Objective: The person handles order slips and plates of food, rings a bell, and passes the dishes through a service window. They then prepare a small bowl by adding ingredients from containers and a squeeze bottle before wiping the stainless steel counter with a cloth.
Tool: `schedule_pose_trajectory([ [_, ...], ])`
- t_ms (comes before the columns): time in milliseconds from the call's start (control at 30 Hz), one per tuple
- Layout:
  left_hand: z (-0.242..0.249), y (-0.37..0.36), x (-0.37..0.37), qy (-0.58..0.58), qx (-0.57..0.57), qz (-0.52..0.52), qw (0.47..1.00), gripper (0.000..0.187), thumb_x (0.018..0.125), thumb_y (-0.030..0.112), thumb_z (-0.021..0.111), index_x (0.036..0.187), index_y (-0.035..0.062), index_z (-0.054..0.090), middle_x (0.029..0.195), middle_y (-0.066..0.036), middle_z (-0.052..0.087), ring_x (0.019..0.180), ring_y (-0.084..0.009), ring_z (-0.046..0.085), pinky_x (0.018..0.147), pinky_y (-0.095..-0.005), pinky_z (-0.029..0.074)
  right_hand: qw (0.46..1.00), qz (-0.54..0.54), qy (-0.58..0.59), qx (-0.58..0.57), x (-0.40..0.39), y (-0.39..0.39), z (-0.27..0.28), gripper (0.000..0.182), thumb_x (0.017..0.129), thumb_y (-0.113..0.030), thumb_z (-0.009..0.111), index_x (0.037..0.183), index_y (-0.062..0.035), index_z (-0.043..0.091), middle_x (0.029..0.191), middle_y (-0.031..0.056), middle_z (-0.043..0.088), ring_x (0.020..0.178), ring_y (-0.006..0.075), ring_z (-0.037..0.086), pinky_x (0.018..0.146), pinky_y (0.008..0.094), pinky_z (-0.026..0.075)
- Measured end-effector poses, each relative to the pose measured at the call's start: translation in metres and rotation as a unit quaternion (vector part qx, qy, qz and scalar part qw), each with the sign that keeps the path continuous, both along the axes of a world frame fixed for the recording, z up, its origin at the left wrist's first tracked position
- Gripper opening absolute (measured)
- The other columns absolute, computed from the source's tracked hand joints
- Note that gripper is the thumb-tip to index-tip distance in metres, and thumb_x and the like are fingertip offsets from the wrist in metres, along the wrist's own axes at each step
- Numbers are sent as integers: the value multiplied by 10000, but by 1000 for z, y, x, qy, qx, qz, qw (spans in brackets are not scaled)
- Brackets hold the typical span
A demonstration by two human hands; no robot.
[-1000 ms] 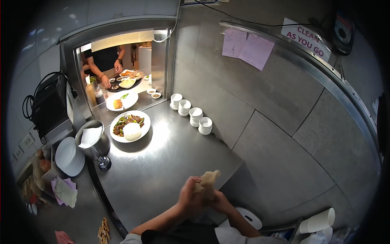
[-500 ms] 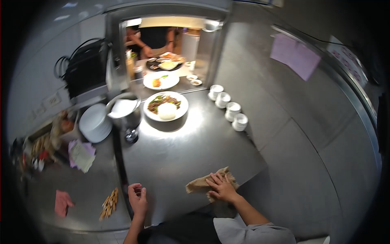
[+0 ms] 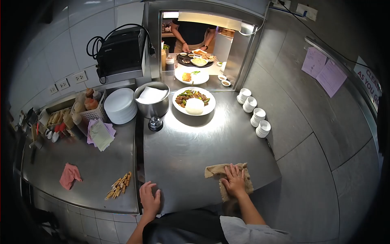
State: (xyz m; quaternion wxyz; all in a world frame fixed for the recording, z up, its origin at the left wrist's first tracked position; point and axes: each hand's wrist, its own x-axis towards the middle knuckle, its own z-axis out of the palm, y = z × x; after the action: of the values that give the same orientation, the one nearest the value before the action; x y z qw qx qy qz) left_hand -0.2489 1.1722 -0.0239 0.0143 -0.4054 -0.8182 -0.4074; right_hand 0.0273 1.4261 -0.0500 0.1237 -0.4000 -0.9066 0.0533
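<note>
My right hand (image 3: 234,183) lies flat with fingers spread on a brown, frayed cloth (image 3: 217,170), pressing it against the steel counter (image 3: 183,160) near its front right. The cloth shows on both sides of the hand. At the counter's front left edge rests my left hand (image 3: 149,197), its fingers loosely bent, the thumb apart, nothing in it. Farther back, under a bright light, a white plate (image 3: 208,107) holds a mound of rice and a stir-fried dish.
A steel pot (image 3: 153,109), a call bell (image 3: 155,123) and stacked plates (image 3: 122,106) stand at left. Stacks of small white bowls (image 3: 257,117) line the right edge. Wooden clothespins (image 3: 119,186) and a pink cloth (image 3: 70,175) lie left. A person (image 3: 195,32) stands beyond the pass-through window.
The view has shifted, so the counter sits lower and more to the right. My right hand still lies on the brown cloth, whose folds have changed. My left hand remains empty at the edge.
</note>
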Motion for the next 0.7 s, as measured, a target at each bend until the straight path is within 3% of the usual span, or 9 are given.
schedule_pose_trajectory([
  [700,-9,15,-10,14,-30,-45,998,315,750,155,647,1046,87,561,1172,-127,503,1167,-346,420,972,-433,326,999,-28,-32,-25,-1,-3,4,598,878,-474,447,1382,-163,365,1465,101,276,1365,297,204,1100,511,56],
])
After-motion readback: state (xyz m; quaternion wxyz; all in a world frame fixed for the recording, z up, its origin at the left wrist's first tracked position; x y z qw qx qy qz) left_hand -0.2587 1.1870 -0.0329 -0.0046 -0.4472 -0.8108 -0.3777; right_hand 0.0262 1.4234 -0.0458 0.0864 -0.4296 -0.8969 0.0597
